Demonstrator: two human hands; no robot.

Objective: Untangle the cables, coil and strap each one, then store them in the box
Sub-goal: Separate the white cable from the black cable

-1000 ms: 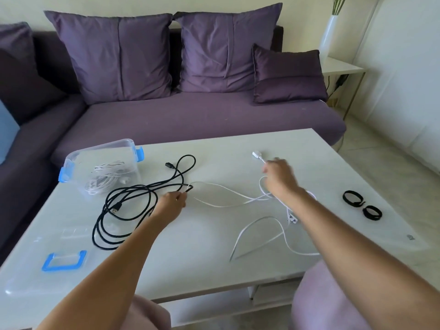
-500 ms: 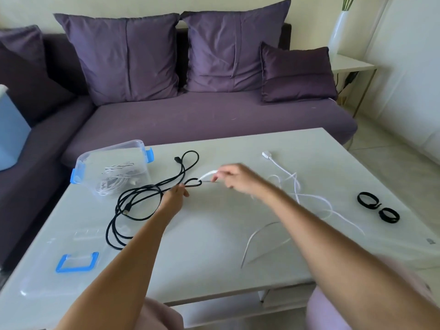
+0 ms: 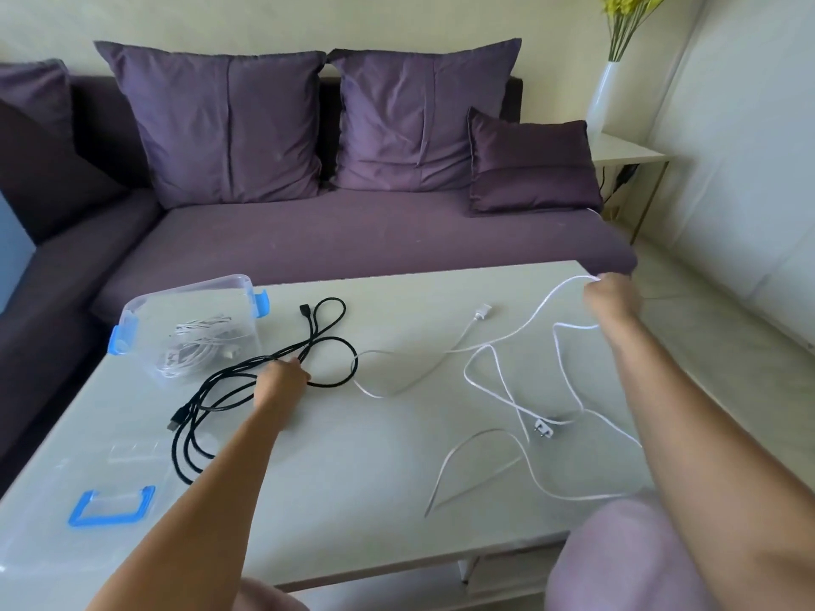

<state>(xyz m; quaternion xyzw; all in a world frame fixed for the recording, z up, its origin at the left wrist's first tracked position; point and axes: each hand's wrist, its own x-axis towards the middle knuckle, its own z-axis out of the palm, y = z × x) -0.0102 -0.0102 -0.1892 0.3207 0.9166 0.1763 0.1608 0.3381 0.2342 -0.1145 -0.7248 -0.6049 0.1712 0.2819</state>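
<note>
Left hand: my left hand [image 3: 282, 381] presses down on the black cable [image 3: 247, 381], fingers closed over its strands where the loops cross, low on the worktop [image 3: 353, 487].
Right hand: my right hand [image 3: 611, 297] is raised near the far right corner, fist closed around the white cable [image 3: 489, 368], which hangs from it in long slack loops.
Black cable: loosely looped left of centre, one plug [image 3: 177, 420] at its near end, another connector by the far loop.
White cable: it trails from my right hand across the worktop; one bend just meets the black loop by my left hand, and its two-pin plug [image 3: 543, 429] lies on the right.
Box: the clear box [image 3: 189, 328] with blue latches stands at the far left, a coiled white lead [image 3: 194, 350] already inside.
Lid: the clear lid [image 3: 66, 522] with a blue handle lies at the near left.
</note>
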